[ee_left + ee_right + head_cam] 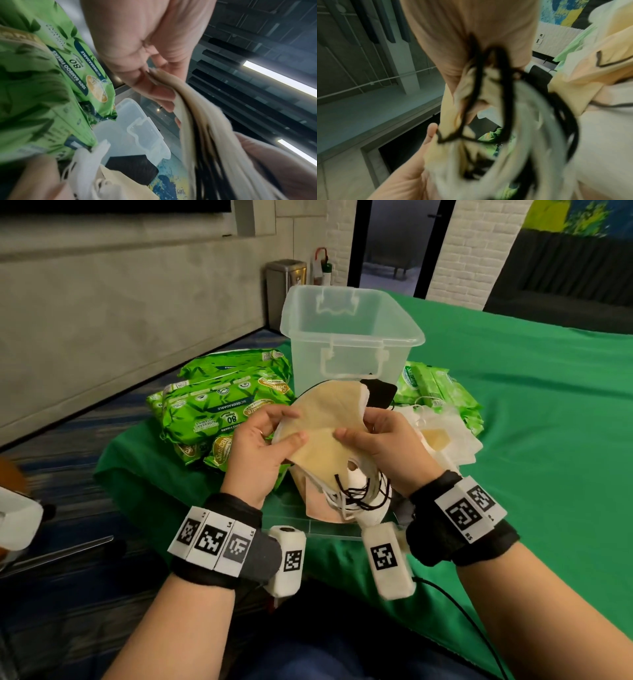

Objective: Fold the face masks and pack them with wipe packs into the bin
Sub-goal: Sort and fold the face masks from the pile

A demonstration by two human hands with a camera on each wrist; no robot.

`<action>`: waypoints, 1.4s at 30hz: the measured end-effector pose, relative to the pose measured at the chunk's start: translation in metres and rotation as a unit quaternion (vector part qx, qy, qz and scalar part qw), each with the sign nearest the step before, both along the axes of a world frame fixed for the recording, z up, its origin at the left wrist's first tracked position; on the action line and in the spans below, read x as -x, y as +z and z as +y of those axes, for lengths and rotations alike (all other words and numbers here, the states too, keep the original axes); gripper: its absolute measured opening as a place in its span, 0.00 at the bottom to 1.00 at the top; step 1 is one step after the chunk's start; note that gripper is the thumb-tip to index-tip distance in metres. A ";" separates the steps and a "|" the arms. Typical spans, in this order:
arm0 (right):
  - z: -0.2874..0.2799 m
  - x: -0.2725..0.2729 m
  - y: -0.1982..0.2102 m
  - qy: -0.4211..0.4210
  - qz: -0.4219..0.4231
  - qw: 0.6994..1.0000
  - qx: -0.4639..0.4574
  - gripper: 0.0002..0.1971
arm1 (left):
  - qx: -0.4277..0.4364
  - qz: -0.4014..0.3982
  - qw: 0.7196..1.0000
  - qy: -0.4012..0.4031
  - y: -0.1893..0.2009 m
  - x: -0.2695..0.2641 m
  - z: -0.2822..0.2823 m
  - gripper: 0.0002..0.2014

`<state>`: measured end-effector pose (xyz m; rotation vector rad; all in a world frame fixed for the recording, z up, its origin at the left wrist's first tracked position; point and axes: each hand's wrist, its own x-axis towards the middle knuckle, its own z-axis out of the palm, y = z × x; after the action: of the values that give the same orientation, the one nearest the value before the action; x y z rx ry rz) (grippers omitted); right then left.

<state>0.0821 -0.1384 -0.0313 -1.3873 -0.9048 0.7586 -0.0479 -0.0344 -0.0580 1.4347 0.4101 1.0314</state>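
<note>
Both hands hold a stack of face masks (322, 419) above the green table, a beige one on top, with black and white ear loops (356, 491) dangling at the near end. My left hand (274, 436) pinches the stack's left edge between thumb and fingers. My right hand (363, 433) grips the right edge the same way. In the left wrist view the layered mask edges (197, 121) run under my fingers. The clear plastic bin (349, 337) stands just behind, with nothing visible inside. Large green wipe packs (219, 405) lie left of it.
Smaller light-green wipe packs (442, 395) and loose white and beige masks (442, 436) lie right of the bin. A black mask (380, 393) sits at the bin's foot. The green cloth (531, 422) stretches right. A metal trash can (284, 289) stands behind the table.
</note>
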 end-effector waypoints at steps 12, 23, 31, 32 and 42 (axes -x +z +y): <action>-0.013 -0.030 -0.016 0.018 -0.017 0.999 0.023 0.16 | 0.010 0.069 0.997 0.024 0.007 -0.013 0.004 0.15; 0.023 -0.111 0.019 -0.203 -0.184 0.941 0.198 0.23 | -0.010 0.093 0.994 0.058 0.000 -0.014 0.008 0.15; 0.062 -0.132 0.003 -0.101 -0.355 0.819 0.439 0.22 | -0.007 0.087 0.994 0.059 0.009 -0.024 0.014 0.15; 0.063 -0.131 0.002 -0.110 -0.361 0.820 0.430 0.19 | -0.004 0.087 0.994 0.058 0.009 -0.026 0.014 0.15; 0.059 -0.124 0.022 -0.196 -0.281 0.909 0.237 0.07 | 0.017 0.081 0.995 0.049 0.008 -0.026 0.017 0.15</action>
<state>0.2065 -0.0795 -0.0092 -2.2113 -0.8558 0.2627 -0.0222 -0.0171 -0.0500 1.4839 0.6194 0.9847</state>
